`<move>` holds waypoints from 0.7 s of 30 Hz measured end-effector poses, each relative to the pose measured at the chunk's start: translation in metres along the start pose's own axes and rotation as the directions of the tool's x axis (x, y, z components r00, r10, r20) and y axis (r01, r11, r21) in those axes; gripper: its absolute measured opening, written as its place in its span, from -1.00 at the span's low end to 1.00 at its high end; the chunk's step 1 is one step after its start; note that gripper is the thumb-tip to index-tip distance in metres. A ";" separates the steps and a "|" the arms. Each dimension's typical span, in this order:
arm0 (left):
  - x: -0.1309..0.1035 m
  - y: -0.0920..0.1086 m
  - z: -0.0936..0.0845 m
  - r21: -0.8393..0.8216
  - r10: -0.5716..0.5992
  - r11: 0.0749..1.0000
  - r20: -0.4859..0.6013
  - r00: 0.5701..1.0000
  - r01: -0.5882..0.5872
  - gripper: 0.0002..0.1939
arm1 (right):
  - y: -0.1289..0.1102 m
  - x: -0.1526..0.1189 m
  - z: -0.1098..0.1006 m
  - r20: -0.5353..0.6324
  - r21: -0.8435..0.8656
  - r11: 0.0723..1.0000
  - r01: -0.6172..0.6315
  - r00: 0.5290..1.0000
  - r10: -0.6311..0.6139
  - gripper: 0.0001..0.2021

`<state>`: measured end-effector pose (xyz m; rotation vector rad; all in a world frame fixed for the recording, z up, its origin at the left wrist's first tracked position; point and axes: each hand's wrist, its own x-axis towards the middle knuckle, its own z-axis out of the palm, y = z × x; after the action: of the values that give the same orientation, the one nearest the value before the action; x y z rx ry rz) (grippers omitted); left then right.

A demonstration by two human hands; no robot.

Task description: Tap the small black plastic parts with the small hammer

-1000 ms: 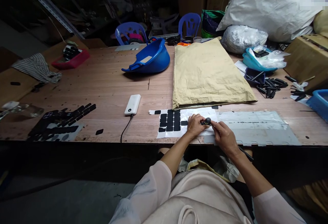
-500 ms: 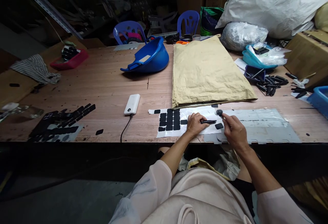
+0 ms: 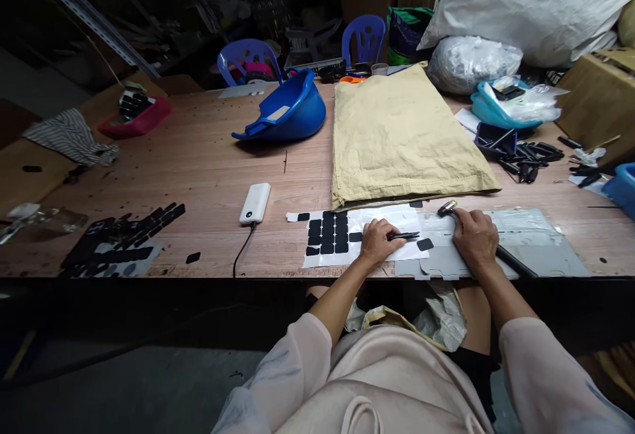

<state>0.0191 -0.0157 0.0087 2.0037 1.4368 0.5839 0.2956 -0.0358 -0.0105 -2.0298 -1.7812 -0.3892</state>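
Observation:
My left hand (image 3: 380, 241) rests on a white sheet (image 3: 384, 222), closed around slim black pointed tweezers (image 3: 407, 235). Rows of black rounded pads (image 3: 328, 232) lie on the sheet left of that hand. One loose black pad (image 3: 424, 244) is just right of the tweezers' tips. Over the grey board (image 3: 536, 229), my right hand (image 3: 476, 239) is closed on the handle of a small hammer (image 3: 516, 262). The hammer's head points away to the upper left, and its black grip runs out behind the hand to the lower right.
A tan sack (image 3: 407, 136) lies directly beyond the sheet. Left of it are a white power bank (image 3: 255, 202) with a cable and a tilted blue basin (image 3: 292, 113). Black parts (image 3: 538, 156) are heaped at right; more black pieces (image 3: 109, 242) lie at left.
My right hand has moved right and lowered the hammer onto the grey board, its head shifting away from the loose pad. The left hand has stayed in place with the tweezers.

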 end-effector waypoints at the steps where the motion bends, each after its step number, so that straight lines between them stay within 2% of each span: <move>1: 0.000 0.000 0.000 0.002 0.000 1.000 0.004 1.000 0.000 -0.89 | -0.002 -0.001 0.000 0.003 -0.012 1.000 -0.001 1.000 0.001 -0.67; 7: -0.001 0.004 -0.007 0.052 0.008 0.999 0.018 1.000 -0.009 -0.91 | -0.006 -0.001 -0.002 0.040 -0.017 1.000 -0.010 0.999 0.011 -0.65; 10: -0.025 0.010 -0.009 0.095 0.145 0.985 0.030 0.989 -0.147 -0.85 | -0.007 0.000 -0.003 0.045 -0.015 1.000 -0.012 0.999 0.013 -0.65; 12: -0.053 0.011 -0.003 0.089 0.310 0.943 0.109 0.944 -0.320 -0.77 | -0.009 0.001 -0.004 0.044 -0.018 1.000 -0.017 0.999 0.017 -0.67; 13: -0.069 0.009 0.002 0.062 0.384 0.914 0.191 0.903 -0.402 -0.73 | -0.010 0.001 -0.005 0.043 -0.021 1.000 -0.021 0.999 0.022 -0.68; 15: -0.098 0.003 0.016 0.002 0.442 0.881 0.352 0.825 -0.473 -0.69 | -0.012 0.001 -0.006 0.044 -0.028 0.999 -0.029 0.999 0.030 -0.69; 16: -0.110 -0.002 0.024 0.006 0.406 0.895 0.403 0.820 -0.446 -0.70 | -0.013 0.001 -0.007 0.047 -0.031 0.999 -0.032 0.998 0.033 -0.69; 17: -0.119 -0.007 0.031 0.037 0.331 0.922 0.442 0.834 -0.385 -0.72 | -0.013 0.001 -0.008 0.051 -0.034 0.999 -0.033 0.998 0.034 -0.69; 19: -0.131 -0.015 0.042 0.147 0.101 0.970 0.476 0.874 -0.193 -0.73 | -0.014 0.001 -0.008 0.057 -0.037 0.999 -0.031 0.998 0.033 -0.69; 21: -0.133 -0.017 0.044 0.222 -0.090 0.975 0.482 0.872 -0.022 -0.71 | -0.014 0.002 -0.008 0.053 -0.039 0.999 -0.030 0.998 0.032 -0.69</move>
<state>-0.0059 -0.1477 -0.0359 2.0889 1.2522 -0.1161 0.2828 -0.0369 -0.0012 -2.1110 -1.7839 -0.3653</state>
